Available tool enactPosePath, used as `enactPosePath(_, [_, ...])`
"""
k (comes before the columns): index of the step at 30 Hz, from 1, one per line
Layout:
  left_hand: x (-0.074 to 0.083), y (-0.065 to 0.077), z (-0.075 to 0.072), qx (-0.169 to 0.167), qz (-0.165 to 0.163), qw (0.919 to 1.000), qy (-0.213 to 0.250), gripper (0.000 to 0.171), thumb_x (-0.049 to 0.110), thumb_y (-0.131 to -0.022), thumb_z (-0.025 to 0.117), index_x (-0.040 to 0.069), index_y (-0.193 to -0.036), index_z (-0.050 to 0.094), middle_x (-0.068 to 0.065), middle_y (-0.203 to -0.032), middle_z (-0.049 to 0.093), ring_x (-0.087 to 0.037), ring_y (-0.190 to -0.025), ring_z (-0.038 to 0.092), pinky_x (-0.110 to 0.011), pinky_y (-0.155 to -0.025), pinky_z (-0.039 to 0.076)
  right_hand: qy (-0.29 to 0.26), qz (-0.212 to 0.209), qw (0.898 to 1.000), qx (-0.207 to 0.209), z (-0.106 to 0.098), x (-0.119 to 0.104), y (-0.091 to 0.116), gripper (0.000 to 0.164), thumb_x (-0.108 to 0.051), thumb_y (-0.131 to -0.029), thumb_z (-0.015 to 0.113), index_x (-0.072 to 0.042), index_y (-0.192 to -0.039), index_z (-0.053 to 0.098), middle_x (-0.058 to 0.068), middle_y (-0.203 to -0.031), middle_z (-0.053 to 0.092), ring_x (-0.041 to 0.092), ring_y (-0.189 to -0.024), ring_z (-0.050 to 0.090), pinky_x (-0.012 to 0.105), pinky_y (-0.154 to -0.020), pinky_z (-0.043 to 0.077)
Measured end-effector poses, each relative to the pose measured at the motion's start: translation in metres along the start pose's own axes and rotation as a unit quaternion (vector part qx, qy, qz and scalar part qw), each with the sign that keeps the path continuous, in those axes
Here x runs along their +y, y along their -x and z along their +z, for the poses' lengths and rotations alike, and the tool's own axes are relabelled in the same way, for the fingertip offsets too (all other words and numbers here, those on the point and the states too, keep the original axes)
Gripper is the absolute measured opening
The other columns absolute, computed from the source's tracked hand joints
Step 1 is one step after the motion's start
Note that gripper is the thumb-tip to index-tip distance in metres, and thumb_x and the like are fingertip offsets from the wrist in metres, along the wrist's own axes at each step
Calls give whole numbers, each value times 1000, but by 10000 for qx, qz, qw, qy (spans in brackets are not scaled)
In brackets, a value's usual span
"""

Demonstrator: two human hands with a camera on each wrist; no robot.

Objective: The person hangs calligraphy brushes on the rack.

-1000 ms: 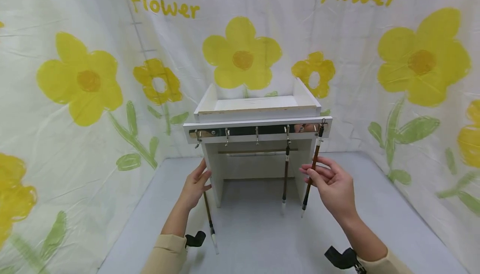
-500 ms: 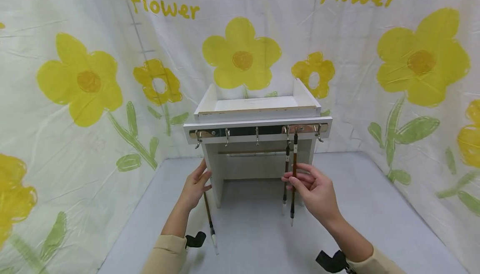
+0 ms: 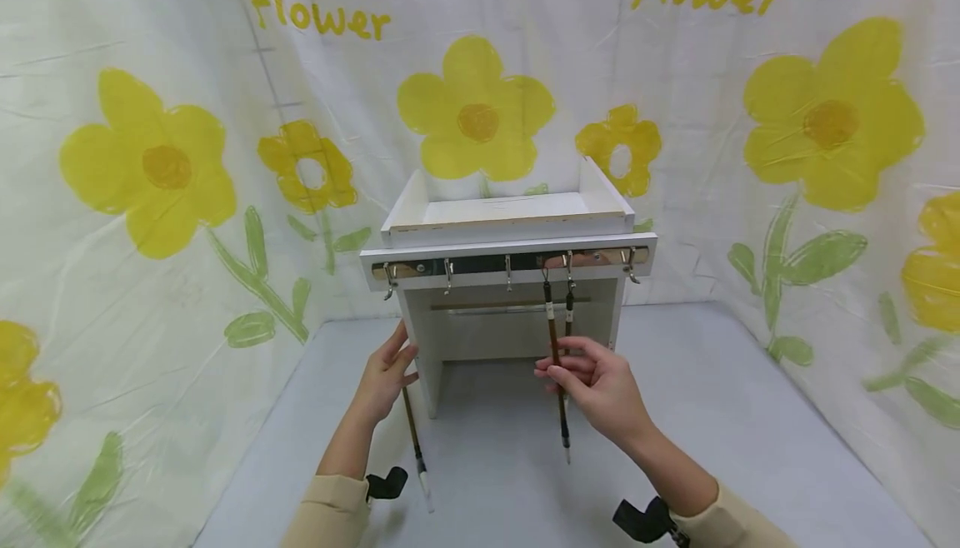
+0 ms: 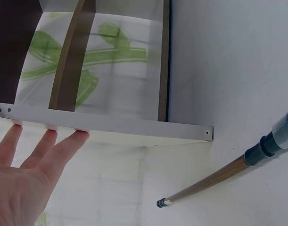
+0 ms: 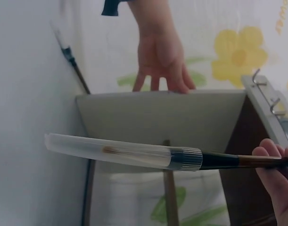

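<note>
Brush (image 3: 553,333) pinched midshaft by right hand (image 3: 600,386), presumably for control, loop end (image 3: 547,285) uppermost; left hand (image 3: 381,377), fingers extended, touches white rack (image 3: 422,340), likely steadying it

I see soft, even light around the white shelf (image 3: 510,229), thinning to grey shade inside it. The hook strip (image 3: 480,264) on its front gives dark, coppery reflections. Shadows on the table (image 3: 487,465) before the shelf look faint. Both wrist views are dimmer, bluish; the right blurs the brush (image 5: 69,55) beside the shelf.
</note>
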State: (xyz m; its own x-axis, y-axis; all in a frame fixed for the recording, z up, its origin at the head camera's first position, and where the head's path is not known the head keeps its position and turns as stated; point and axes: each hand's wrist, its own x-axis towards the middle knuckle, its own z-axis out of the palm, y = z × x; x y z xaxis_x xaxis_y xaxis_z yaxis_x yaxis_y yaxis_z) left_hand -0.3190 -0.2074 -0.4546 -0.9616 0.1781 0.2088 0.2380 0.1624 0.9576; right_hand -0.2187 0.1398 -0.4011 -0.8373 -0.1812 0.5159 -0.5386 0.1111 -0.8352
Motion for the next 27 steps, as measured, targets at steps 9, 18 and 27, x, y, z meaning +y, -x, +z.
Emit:
enactPosePath(9, [0, 1, -1, -45, 18, 10000, 20, 63, 32, -105, 54, 30, -161, 26, -2, -168, 24, -39, -147, 36, -61, -100, 49, -70, 261, 9994, -218, 15, -1, 0, 32, -6, -94, 71, 0, -124, 63, 15, -103, 77, 16, -88, 77, 31, -75, 63])
enactPosePath(18, [2, 2, 2, -31, 9, 10000, 83, 61, 27, -106, 53, 28, -161, 26, -4, -168, 23, -40, -147, 35, -61, -101, 48, 70, 441, 9986, -296, 19, 0, 3, 32, -8, -94, 71, -3, -125, 63, 13, -103, 77, 15, -86, 77, 29, -75, 63])
enactPosePath(27, [0, 2, -1, -47, -2, 10000, 34, 61, 33, -106, 53, 35, -160, 26, 1, -168, 23, -38, -148, 35, -61, -101, 49, 141, 551, 9976, -386, 22, 0, 2, 33, -9, -94, 71, -3, -125, 63, 12, -103, 77, 14, -87, 76, 29, -75, 63])
